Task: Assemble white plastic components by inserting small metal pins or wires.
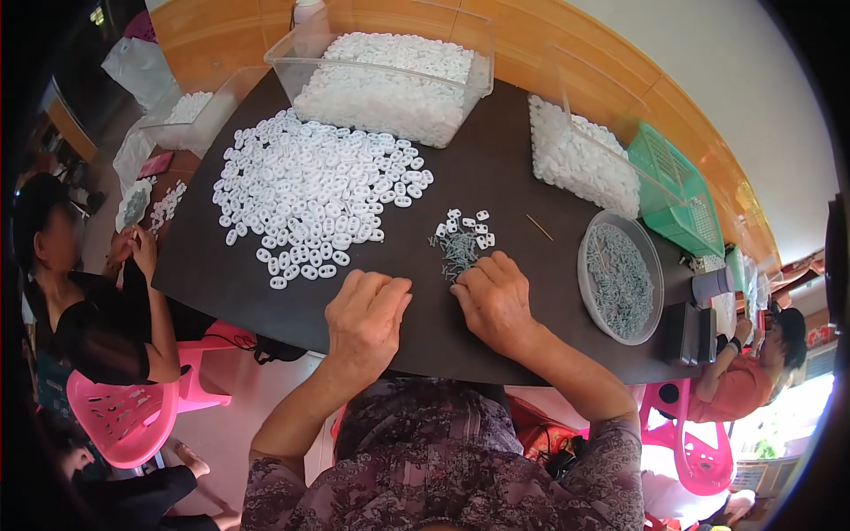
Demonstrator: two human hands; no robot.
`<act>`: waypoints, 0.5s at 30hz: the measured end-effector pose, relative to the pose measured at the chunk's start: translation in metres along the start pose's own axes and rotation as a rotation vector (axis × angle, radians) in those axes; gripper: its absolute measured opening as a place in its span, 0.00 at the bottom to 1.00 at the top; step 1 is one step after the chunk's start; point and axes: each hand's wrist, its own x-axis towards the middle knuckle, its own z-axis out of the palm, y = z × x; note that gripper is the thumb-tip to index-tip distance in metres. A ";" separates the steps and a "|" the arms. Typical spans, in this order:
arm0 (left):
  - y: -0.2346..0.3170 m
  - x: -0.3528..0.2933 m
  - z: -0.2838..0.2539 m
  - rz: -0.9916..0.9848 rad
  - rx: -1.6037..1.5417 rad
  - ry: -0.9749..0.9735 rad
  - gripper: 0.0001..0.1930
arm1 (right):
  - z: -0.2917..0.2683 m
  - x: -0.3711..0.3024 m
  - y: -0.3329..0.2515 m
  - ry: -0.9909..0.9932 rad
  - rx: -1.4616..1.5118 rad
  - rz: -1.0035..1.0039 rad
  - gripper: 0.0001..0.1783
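Nearest the camera, both hands rest knuckles-up on the dark matte worktop (496,168). The left hand (366,314) lies with its fingers (376,288) curled loosely under, holding nothing that shows. The right hand (496,296) has its fingers (474,276) bent down onto the near edge of a small heap of thin grey-green metal pins (456,252); whether they pinch one cannot be told. Just beyond the heap lie a few small white plastic ovals (474,223). Farther left spreads a broad, flat pile of white plastic rings (314,190), smooth and glossy. To the right stands a round clear dish of pins (620,279), with a thin wooden stick (538,227) between it and the heap. At the far edge sit a clear plastic tub (385,75) full of white pieces and a green slatted basket (677,190).
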 end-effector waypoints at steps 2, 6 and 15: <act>-0.004 0.014 0.005 0.044 0.015 -0.020 0.11 | 0.001 0.001 -0.001 0.043 0.021 0.042 0.08; -0.016 0.046 0.024 0.084 0.064 -0.133 0.10 | 0.008 0.000 0.001 0.065 -0.035 0.011 0.08; -0.038 0.099 0.087 0.108 0.119 -0.246 0.03 | -0.011 -0.016 0.001 0.148 0.111 0.027 0.10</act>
